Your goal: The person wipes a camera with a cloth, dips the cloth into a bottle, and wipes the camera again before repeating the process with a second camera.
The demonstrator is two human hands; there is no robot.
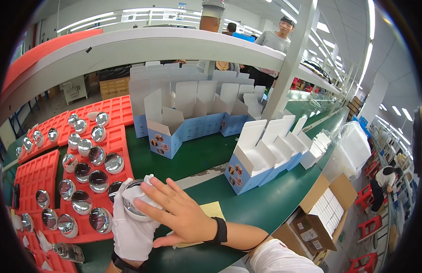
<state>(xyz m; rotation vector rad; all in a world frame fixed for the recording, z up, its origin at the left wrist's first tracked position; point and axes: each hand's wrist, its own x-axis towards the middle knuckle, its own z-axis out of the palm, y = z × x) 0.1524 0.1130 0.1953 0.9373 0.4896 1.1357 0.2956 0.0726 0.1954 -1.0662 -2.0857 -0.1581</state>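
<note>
My left hand, in a white glove, holds a shiny mirror-faced dome with a pale rim. Over its right side lies my bare right hand, fingers stretched out and a little apart, with a black band at the wrist. White material shows by the right fingertips; I cannot tell whether it is a cloth or part of the glove. Just left of the gloved hand, red compartment trays carry many similar mirrored domes. A yellow paper sheet lies on the green table under my right wrist.
Open blue-and-white boxes stand across the table, more behind. A clear bottle lies at lower left. Right of the table, a carton holds white packs. A shelf crosses above, with a post. People stand beyond.
</note>
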